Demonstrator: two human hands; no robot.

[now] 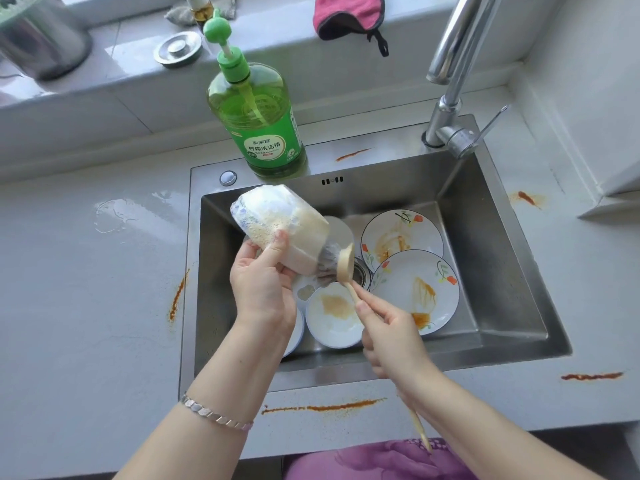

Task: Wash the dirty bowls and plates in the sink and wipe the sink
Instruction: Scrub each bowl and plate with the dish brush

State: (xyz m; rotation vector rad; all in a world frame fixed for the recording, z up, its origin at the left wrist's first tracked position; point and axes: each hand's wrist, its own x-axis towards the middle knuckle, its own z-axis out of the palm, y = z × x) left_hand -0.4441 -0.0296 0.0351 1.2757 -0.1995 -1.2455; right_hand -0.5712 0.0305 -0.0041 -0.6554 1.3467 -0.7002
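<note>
Two grips meet over the sink (502,244), mid-frame: the left grip (263,289) clasps a foamy bowl (280,216), mouth tipped rightward; the right grip (391,337) pinches a brush (346,263), handle slanting from lower right into that mouth. Stained plates (401,278) lie right of them.

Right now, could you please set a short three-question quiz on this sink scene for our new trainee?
1. True or false: the left hand grips the foam-covered white bowl above the stainless steel sink.
2. Multiple choice: the right hand holds A) a pink cloth, B) a wooden-handled brush, C) a green soap bottle.
3. Fill in the number: ___ flower-patterned white plates with orange stains lie in the sink.

Key: 1 true; 2 B; 3 two.
</note>
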